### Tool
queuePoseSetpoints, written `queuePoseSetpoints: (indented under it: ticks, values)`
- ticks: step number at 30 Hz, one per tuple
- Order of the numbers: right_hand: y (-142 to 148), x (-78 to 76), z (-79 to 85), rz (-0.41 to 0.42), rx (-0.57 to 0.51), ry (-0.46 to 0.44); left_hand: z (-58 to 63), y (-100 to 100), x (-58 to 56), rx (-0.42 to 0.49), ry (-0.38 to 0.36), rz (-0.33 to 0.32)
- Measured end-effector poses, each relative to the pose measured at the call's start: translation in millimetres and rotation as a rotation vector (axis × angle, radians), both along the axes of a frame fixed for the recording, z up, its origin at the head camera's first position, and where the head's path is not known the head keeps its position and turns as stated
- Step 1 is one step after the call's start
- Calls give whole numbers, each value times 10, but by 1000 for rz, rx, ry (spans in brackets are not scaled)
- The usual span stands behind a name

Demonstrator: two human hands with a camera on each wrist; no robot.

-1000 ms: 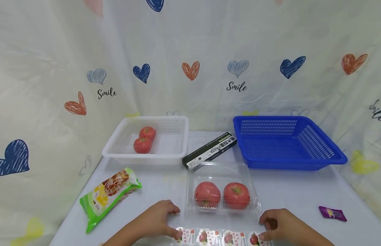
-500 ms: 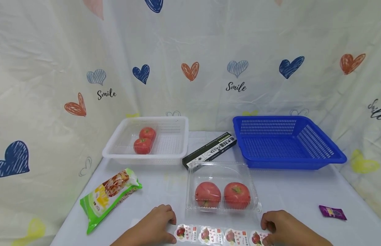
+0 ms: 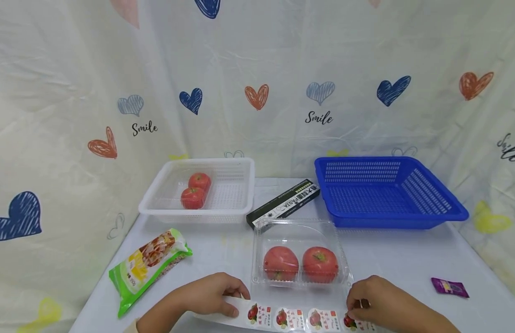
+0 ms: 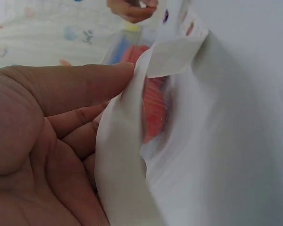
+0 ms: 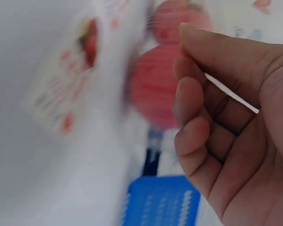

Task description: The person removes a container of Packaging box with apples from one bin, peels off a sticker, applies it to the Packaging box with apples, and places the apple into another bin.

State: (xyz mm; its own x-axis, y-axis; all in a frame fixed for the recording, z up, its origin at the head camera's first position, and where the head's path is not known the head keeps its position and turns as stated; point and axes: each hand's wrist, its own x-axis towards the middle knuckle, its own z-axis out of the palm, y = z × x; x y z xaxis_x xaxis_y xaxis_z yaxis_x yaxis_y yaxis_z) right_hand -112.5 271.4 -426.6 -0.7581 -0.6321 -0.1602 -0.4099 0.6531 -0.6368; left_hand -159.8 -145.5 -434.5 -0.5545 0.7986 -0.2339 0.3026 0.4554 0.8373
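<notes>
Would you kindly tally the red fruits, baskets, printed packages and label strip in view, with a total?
Red fruits: 4
Baskets: 2 (white basket, blue basket)
Printed packages: 3 (pasta box, green bag, purple packet)
Label strip, held by the left hand: 1
Total: 10

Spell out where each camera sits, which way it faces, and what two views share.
Head: worn on the person's head, facing forward and down over the table; left hand, right hand and forearms show.
Left wrist: on that wrist, looking past the left thumb and palm along the label strip; part of the right hand shows at the top.
Right wrist: on that wrist, looking past the right palm toward blurred red fruits.
Shared: head and right wrist both show the blue basket.
</notes>
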Motion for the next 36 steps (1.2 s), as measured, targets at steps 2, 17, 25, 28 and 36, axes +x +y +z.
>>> queuePoseSetpoints:
  ticks: [2, 17, 25, 28, 36]
  values:
    - [-151, 27, 114, 42, -46, 8, 53, 60, -7, 41, -47, -20]
    - [-1130, -87, 73, 307, -421, 794, 231, 365, -60, 244, -247, -46]
    - [-1290, -141, 51, 338, -463, 845, 171, 407, -71, 344, -393, -33]
    - [-1298, -145, 53, 338, -460, 828, 166, 411, -79, 349, -430, -26]
    - [-1300, -153, 66, 357, -463, 823, 152, 443, -91, 351, -462, -16]
